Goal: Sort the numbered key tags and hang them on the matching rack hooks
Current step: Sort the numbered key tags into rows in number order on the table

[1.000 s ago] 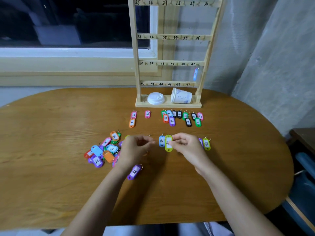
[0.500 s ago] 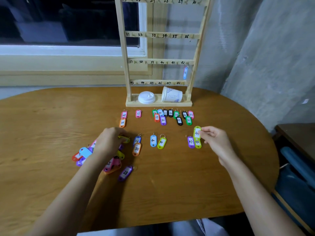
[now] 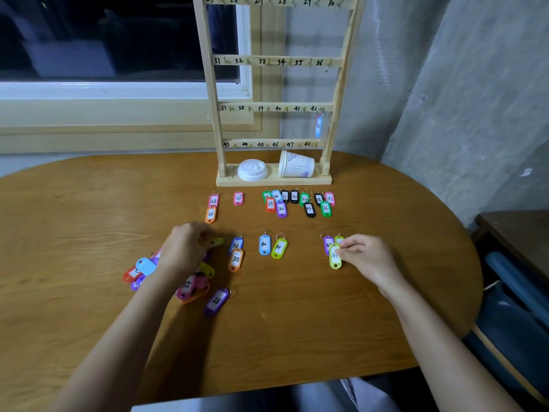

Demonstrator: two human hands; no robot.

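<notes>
A person sorts numbered key tags on a rounded wooden table. At far left, a loose heap of unsorted tags lies partly under the left hand, whose fingers curl down onto a yellow tag and appear to pinch its near end; its number cannot be read from this angle. Just right of that hand, a blue and an orange tag, both marked 38, lie touching end to end, with a purple tag 28 nearer the person. Toward the middle, blue tag 40 and a yellow-green tag lie side by side. Behind them, at the table's far edge, stands the wooden rack with numbered hooks. A white lid and a tipped paper cup rest on its base, and one pale blue tag hangs below hook 42. Rows of sorted tags lie before the base. At right, the right hand pinches a lime tag between thumb and fingertips, the tag lying on the table against a purple tag.
</notes>
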